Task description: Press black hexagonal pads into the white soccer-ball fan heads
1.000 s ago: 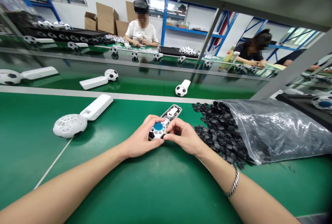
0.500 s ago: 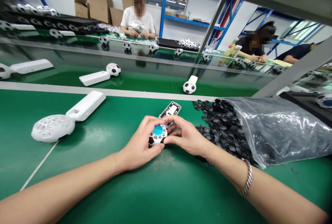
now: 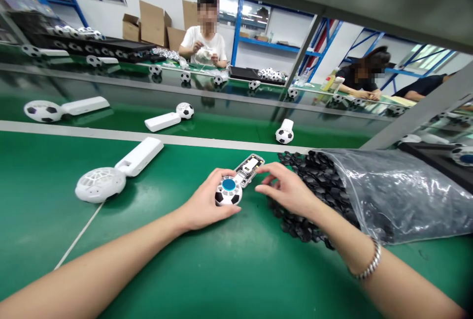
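Observation:
In the head view, my left hand (image 3: 212,198) is wrapped round the ball-shaped end of a football-patterned device (image 3: 228,198) with a blue disc on it. The device's open handle, with a circuit board (image 3: 251,165) showing, points away to the upper right. My right hand (image 3: 283,186) is off the device, just right of it, fingers apart and curled, with nothing visible in them. Beside and under that hand lies a pile of small black pieces (image 3: 314,181), spilling from a clear plastic bag (image 3: 402,201).
A white device (image 3: 101,183) lies on the green table (image 3: 155,270) at the left. Beyond a pale edge strip, more football devices (image 3: 284,135) lie on a green belt. Two people sit across it, and part of another shows at the right. A slanted metal post (image 3: 414,112) stands right.
My right hand has let go of the device and moved right, towards the black pieces. My left hand still holds the ball end. The view has shifted, and the person opposite has raised their hands.

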A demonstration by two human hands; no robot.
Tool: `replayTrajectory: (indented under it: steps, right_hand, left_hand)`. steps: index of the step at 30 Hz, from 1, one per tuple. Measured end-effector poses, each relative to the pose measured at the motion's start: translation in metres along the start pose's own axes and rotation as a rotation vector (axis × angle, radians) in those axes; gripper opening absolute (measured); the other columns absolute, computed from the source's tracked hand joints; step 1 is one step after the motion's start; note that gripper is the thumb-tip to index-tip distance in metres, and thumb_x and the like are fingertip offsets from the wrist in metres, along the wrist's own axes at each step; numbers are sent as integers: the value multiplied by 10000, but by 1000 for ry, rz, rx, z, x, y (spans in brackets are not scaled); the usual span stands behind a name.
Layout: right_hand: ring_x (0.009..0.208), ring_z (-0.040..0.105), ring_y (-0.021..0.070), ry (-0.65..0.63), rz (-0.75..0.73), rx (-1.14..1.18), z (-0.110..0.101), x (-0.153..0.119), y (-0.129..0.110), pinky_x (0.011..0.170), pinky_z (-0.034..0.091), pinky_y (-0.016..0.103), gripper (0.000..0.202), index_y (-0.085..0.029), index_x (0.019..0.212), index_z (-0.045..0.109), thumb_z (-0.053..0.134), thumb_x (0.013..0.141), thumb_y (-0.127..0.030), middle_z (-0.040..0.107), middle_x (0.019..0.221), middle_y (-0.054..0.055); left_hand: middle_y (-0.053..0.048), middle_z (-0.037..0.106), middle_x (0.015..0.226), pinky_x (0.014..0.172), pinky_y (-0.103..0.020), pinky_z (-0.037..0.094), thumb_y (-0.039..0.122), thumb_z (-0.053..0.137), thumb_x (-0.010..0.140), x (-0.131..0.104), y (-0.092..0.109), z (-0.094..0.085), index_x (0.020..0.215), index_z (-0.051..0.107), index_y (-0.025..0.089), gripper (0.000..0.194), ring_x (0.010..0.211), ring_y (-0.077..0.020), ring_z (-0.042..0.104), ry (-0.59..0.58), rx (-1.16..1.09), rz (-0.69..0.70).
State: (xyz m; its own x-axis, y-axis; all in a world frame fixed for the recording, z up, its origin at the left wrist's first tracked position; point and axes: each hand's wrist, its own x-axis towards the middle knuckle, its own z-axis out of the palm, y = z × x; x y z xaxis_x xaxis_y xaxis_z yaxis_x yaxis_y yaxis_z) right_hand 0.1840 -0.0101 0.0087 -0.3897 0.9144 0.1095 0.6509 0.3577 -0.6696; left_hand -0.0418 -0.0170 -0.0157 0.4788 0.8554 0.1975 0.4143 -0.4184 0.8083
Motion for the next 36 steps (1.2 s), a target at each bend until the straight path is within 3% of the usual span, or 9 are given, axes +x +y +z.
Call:
replayTrajectory:
  steps: [5,10,13,17,21,27,29,32,36]
  right_hand:
    - [894,551,228,-6,186,-485,-17,-29,17,773,449,361,275,-220,1029,606,549,783,-328,566,944,83]
    - [874,561,193,-1,137,-525,-11,-39,22,789,438,302,212,-213,963,638,482,829,-260,609,893,58]
    - [881,551,195,34,81,-582,-11,-36,21,785,432,304,200,-219,901,653,466,834,-246,620,890,49]
    - [844,555,191,62,44,-624,-14,-31,19,739,431,301,219,-221,829,647,430,844,-237,620,855,41]
    - [785,572,180,100,57,-574,-18,-25,20,700,432,293,203,-206,863,615,416,831,-224,623,830,37]
    - [832,584,180,178,34,-409,-18,-15,21,743,447,302,226,-175,973,577,433,801,-195,628,912,61]
    - [880,582,185,190,-2,-363,-15,-12,15,794,440,313,228,-179,966,595,436,805,-196,632,949,63]
    - [772,603,159,197,4,-216,-8,-7,0,721,463,282,174,-205,892,616,468,803,-226,658,848,21]
    - [748,596,133,116,-116,-52,5,-1,-22,699,453,244,128,-225,802,653,526,789,-232,653,790,-2]
  left_hand:
    - [-53,359,1154,950,-403,359,278,638,652,4,-9,-20,1178,410,256,573,1089,-235,421,-8,52,-71]
    - [-64,406,1104,925,-400,383,423,722,548,9,-14,-21,1220,366,210,789,1053,-249,452,84,70,-137]
    - [-64,449,1093,893,-387,398,422,716,556,8,-14,-20,1135,449,200,675,1023,-249,476,115,64,-147]
    - [-51,529,1073,839,-345,423,332,701,600,2,-15,-31,1155,425,204,633,953,-215,528,17,-226,-218]
    - [-42,535,1084,812,-306,425,215,678,616,-4,-17,-41,1188,400,223,636,951,-189,527,-127,-440,-235]
    - [-31,520,1063,777,-288,416,184,649,628,-4,-17,-43,1181,401,229,607,913,-174,518,-181,-347,-168]
    - [-22,519,1052,759,-278,416,191,644,630,-4,-17,-42,1183,395,237,608,898,-168,517,-185,-345,-165]
    - [-4,521,1017,715,-251,415,188,638,630,-4,-19,-43,1180,390,250,607,860,-152,518,-210,-372,-160]
    - [10,515,971,665,-229,410,178,630,626,-4,-19,-46,1166,399,250,592,802,-136,513,-245,-356,-135]
